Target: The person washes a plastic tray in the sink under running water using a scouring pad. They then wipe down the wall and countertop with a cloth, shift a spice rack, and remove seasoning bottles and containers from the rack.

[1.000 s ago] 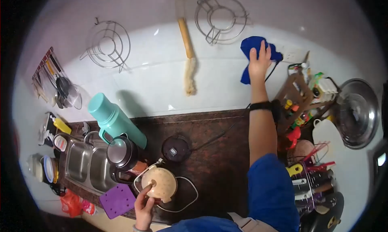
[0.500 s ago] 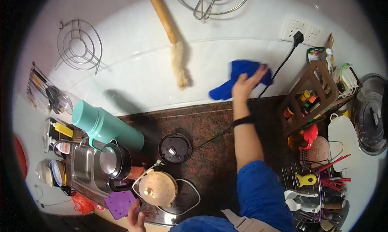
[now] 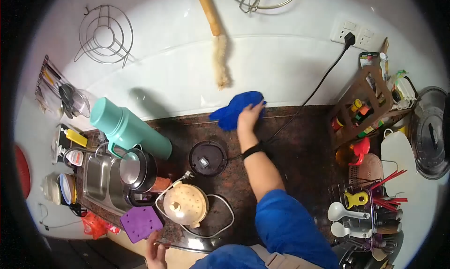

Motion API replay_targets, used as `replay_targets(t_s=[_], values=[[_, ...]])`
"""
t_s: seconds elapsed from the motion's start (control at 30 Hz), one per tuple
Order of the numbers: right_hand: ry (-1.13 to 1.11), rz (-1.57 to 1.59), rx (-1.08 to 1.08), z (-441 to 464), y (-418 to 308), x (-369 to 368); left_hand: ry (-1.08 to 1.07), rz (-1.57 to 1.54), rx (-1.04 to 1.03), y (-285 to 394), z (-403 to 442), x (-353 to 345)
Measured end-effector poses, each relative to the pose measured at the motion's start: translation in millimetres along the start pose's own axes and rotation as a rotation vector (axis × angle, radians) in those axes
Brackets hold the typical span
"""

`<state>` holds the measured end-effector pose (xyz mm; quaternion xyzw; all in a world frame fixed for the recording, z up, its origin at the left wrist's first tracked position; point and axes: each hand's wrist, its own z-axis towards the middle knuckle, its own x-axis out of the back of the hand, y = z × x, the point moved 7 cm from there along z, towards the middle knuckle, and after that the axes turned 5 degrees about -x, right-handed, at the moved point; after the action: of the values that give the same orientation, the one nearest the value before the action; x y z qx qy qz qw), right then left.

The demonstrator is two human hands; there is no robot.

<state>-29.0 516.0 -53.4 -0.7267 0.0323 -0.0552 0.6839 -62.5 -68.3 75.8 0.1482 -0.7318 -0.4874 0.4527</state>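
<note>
My right hand [image 3: 249, 118] presses a blue cloth [image 3: 233, 110] against the bottom of the white wall, where it meets the back of the counter. Its fingers lie over the cloth's right part, while the rest spreads out to the left. At the lower left, my left hand [image 3: 155, 252] hangs by the counter's front edge, fingers apart and holding nothing. Just above it lies a purple perforated mat [image 3: 141, 223]. Nearest to my right forearm on the counter are a round black kettle base [image 3: 207, 158] and its black cord [image 3: 313, 92].
A teal flask [image 3: 137, 134], a kettle [image 3: 135, 169] and a cream pot [image 3: 185, 204] stand at the left, near the sink [image 3: 97, 175]. On the right are a brown spice rack [image 3: 362, 100] and a wire utensil rack [image 3: 371, 231]. A brush [image 3: 208, 11] hangs on the wall.
My right hand has moved the blue cloth left and down the wall to the counter's back edge. The view has shifted slightly. My left hand stays about where it was.
</note>
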Motion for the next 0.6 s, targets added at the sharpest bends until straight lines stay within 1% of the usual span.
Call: replay_targets(t_s=[0.03, 0.07, 0.1, 0.13, 0.17, 0.2, 0.23, 0.27, 0.3, 0.33, 0.37, 0.4, 0.43, 0.47, 0.5, 0.53, 0.57, 0.6], values=[[0.059, 0.066, 0.035, 13.7, -17.4, 24.7, 0.021, -0.066, -0.014, 5.6, -2.2, 2.0], [0.196, 0.073, 0.2, 42.7, -28.1, 53.7, 0.046, -0.136, -0.034, 10.9, -2.8, 4.6], [0.32, 0.054, 0.321, 66.2, -57.2, 86.2, 0.042, -0.139, -0.003, 11.2, -5.5, 7.0], [0.418, 0.113, 0.417, 94.1, -77.8, 110.7, 0.033, -0.17, 0.022, 21.7, -6.0, 4.7], [0.458, 0.12, 0.428, 100.4, -121.1, 133.5, 0.073, -0.189, 0.069, 13.4, -8.0, 5.2], [0.47, 0.117, 0.5, 95.5, -165.2, 145.8, 0.115, -0.202, 0.12, 3.2, -12.9, 8.9], [0.492, 0.18, 0.605, 88.5, -200.7, 146.7, 0.124, -0.204, 0.114, -2.6, -10.9, 11.7], [0.503, 0.136, 0.737, 89.4, -227.8, 140.3, 0.074, -0.119, 0.108, -8.8, -5.7, 11.4], [0.461, 0.164, 0.872, 73.4, -259.9, 129.1, 0.019, -0.029, 0.112, -12.2, -3.2, 8.4], [0.359, 0.263, 0.971, 54.8, -285.0, 110.9, 0.025, -0.029, 0.114, -7.6, 2.3, 3.2], [0.241, 0.293, 1.059, 37.3, -303.4, 86.5, 0.03, -0.036, 0.111, 1.7, 11.3, -4.1], [0.189, 0.234, 1.166, 20.3, -306.0, 62.2, 0.031, -0.041, 0.114, 5.1, 14.5, -8.8], [0.208, 0.0, 1.208, -0.7, -295.6, 44.3, 0.032, -0.041, 0.13, -4.4, 15.6, -12.8], [0.045, -0.066, 1.191, -9.6, -267.6, 23.7, 0.063, -0.178, 0.084, -15.4, 23.6, -18.0], [-0.095, -0.223, 1.165, -15.2, -223.1, -2.9, 0.093, -0.317, 0.032, -19.7, 28.2, -21.0], [-0.306, -0.487, 1.141, -24.4, -170.9, -24.1, 0.1, -0.324, 0.033, -8.1, 26.5, -23.5], [-0.52, -0.725, 1.065, -33.4, -120.5, -33.4, 0.035, -0.282, 0.035, 18.2, 26.4, -28.1], [-0.565, -0.787, 1.176, -37.1, -73.6, -29.7, -0.017, -0.242, 0.042, 41.7, 23.6, -28.0]])
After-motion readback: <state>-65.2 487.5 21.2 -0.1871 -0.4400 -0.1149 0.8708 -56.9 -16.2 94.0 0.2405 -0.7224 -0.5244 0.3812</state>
